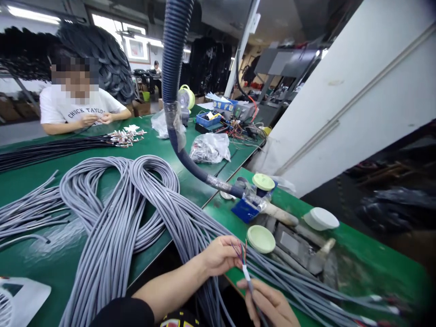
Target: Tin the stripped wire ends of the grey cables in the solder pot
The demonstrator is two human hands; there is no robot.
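Observation:
Held in my right hand [269,302] is a grey cable [251,287] whose end carries a white sleeve [245,272]. Thin coloured wires [243,255], red, green and dark among them, fan out above the sleeve. My left hand [225,255] has its fingers closed at these wires. Beneath and beside both hands runs a large bundle of grey cables [190,213], looped on the green table. More cable ends with white sleeves [376,298] lie to the right of my right hand.
A ribbed hose [177,54] hangs down to a blue box [245,210]. Round pale-green lids [261,239] and a white bowl [321,219] lie nearby. Across the table a person [80,106] handles black cables [68,147]. Plastic bags [210,148] and a small fan [186,96] stand farther back.

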